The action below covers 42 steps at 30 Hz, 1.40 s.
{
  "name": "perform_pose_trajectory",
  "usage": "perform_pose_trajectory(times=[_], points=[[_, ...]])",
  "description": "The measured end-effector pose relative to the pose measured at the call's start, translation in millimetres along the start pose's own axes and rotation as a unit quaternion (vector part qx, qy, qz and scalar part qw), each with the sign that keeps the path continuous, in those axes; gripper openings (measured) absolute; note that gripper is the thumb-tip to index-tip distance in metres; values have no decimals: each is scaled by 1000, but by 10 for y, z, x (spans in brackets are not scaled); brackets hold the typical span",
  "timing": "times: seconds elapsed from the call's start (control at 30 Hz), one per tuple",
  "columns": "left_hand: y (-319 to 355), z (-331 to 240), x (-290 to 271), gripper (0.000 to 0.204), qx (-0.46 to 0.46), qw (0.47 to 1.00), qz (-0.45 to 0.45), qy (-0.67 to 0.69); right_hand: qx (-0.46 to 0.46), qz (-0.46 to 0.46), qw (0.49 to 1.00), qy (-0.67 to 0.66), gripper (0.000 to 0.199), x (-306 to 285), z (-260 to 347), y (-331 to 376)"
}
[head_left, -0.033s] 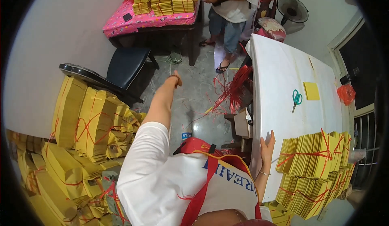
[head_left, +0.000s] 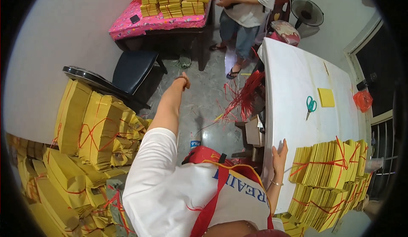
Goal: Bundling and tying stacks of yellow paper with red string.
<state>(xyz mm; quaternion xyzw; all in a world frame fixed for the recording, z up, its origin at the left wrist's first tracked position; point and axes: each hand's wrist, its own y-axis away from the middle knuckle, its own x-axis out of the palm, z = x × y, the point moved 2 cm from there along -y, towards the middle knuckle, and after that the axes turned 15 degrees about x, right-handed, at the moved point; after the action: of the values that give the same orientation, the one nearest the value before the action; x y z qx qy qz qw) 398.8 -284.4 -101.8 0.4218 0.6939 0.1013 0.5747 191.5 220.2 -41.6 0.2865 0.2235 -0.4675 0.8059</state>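
Observation:
My left arm reaches forward over the grey floor, and my left hand (head_left: 185,82) is out in the air with a finger stretched and nothing in it. On the near left edge of the white table (head_left: 289,84) rests my right hand (head_left: 279,158), its fingers extended and empty. Just right of that hand stand stacked bundles of yellow paper envelopes (head_left: 323,160), tied with red string. Farther along the tabletop lie teal-handled scissors (head_left: 311,104) and one flat yellow envelope (head_left: 326,97).
Tied yellow bundles (head_left: 95,131) pile up at left beside a black chair (head_left: 131,71). More bundles sit on the pink-covered table (head_left: 170,23) ahead. A person (head_left: 248,7) stands beyond, near a fan (head_left: 307,12). Red strings (head_left: 246,94) hang by the white table; a red bag (head_left: 362,102) sits at right.
The view has shifted very slightly, so things sit a little lower. Both my hands keep nearly the same places.

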Motion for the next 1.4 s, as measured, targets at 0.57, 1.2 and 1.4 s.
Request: perform_pose_trajectory(times=[0.57, 1.2, 1.4], points=[[-856, 931, 22, 33, 3, 946, -124, 299, 155, -112, 918, -346, 52, -41, -395, 608], [439, -3079, 1982, 44, 431, 806, 319, 249, 212, -310, 664, -646, 51, -444, -1042, 1547], [839, -3489, 2022, 54, 490, 811, 307, -86, 198, -315, 611, -699, 60, -570, -1441, 806]])
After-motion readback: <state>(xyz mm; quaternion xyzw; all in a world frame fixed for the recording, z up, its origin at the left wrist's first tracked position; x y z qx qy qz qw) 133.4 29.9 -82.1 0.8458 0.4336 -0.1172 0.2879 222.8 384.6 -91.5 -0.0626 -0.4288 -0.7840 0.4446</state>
